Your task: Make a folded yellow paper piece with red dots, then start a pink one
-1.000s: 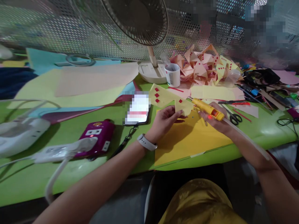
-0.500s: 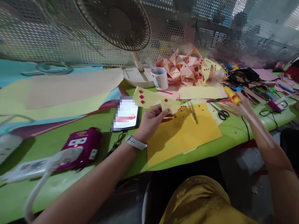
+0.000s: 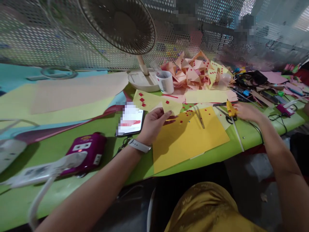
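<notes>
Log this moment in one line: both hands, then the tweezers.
left hand: pinching pale yellow paper with red diamonds | right hand: touching yellow glue gun, grip unclear | tweezers: lying on golden sheet

On the counter, the phone lies just left of the left grip and its folded card, with the socket adapter farther left and nearer, and large sheets behind that adapter. Right of the left grip, a flat sheet bears the tweezers; past its right edge lie scissors, with the glue gun at the right grip. Behind stand, left to right, the fan, a cup and heaped papers.
</notes>
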Demonstrator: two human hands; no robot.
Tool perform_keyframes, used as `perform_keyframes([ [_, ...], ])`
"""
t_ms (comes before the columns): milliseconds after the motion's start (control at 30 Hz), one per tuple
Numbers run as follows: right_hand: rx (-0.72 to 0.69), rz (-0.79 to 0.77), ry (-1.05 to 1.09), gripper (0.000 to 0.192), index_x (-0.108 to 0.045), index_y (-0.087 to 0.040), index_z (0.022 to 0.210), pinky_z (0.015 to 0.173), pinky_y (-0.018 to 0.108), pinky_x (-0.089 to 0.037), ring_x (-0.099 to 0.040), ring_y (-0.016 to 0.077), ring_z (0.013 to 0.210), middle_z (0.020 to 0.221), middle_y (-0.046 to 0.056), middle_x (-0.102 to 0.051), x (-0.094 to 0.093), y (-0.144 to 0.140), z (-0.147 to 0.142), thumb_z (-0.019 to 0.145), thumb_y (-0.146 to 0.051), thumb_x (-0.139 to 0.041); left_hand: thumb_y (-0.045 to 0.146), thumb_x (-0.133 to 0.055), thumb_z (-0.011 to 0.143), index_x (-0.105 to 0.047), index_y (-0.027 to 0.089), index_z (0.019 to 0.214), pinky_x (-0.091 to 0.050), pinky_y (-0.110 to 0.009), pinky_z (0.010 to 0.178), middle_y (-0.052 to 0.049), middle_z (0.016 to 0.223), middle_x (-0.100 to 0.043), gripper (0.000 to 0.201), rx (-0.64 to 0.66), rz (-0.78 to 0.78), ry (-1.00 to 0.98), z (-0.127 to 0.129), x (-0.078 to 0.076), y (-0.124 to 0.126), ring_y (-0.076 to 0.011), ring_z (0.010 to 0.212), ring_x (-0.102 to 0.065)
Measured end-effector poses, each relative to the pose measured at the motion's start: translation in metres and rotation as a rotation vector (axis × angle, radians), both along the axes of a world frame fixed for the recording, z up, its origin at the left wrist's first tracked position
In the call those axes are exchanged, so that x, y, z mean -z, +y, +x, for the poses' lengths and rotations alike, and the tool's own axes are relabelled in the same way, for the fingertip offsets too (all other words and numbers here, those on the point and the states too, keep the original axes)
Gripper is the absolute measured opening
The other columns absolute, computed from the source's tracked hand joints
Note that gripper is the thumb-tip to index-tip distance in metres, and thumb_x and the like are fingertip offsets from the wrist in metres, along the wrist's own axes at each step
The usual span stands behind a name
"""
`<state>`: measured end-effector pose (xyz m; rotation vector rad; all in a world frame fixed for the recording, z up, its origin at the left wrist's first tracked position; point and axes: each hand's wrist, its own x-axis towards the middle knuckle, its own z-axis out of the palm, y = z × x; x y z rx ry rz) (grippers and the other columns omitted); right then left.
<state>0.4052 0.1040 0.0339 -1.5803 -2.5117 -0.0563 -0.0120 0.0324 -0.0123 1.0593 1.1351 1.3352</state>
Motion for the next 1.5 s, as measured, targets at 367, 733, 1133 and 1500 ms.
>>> perform_keyframes([
  [367,-0.732,0.191,-0.306,0.027,-0.069,-0.022,0.114,0.061,0.027,-0.036,-0.057,0.0141,0.069,0.087,0.005,-0.068,0.038,-0.021,-0.133,0.098,-0.014,-0.049,0.042,-0.087,0.062,-0.056,0.018,0.07,-0.06,-0.027,0.071,0.0,0.076,-0.064,0.04,-0.027,-0.057,-0.07,-0.002,0.0,0.001,-0.0217,0.084,-0.074],
  [733,-0.824,0.365,-0.164,0.026,-0.065,-0.017,0.114,0.079,0.036,-0.049,-0.062,0.0207,0.095,0.123,0.013,-0.067,0.035,-0.013,-0.123,0.096,-0.014,-0.047,0.042,-0.085,0.065,-0.064,0.017,0.083,-0.06,-0.028,0.072,-0.002,0.084,-0.067,0.037,-0.031,-0.049,-0.095,-0.003,0.001,0.004,-0.0207,0.087,-0.073],
  [1133,-0.68,0.175,-0.296,0.017,-0.066,-0.015,0.091,0.071,0.033,-0.039,-0.058,0.0212,0.083,0.089,0.01,-0.066,0.018,-0.007,-0.127,0.092,-0.011,-0.05,0.042,-0.082,0.066,-0.06,0.018,0.079,-0.06,-0.032,0.078,-0.002,0.081,-0.068,0.035,-0.037,-0.063,-0.048,-0.002,-0.001,0.003,-0.0219,0.087,-0.074],
  [1500,-0.181,-0.002,0.751,0.027,-0.062,-0.019,0.08,0.063,0.028,-0.048,-0.059,0.0157,0.069,0.08,0.004,-0.063,0.0,-0.019,-0.134,0.086,-0.046,-0.061,0.04,-0.085,0.065,-0.059,0.018,0.075,-0.059,-0.028,0.07,-0.002,0.078,-0.068,0.035,-0.036,-0.07,-0.064,-0.001,0.0,0.003,-0.0212,0.083,-0.075],
])
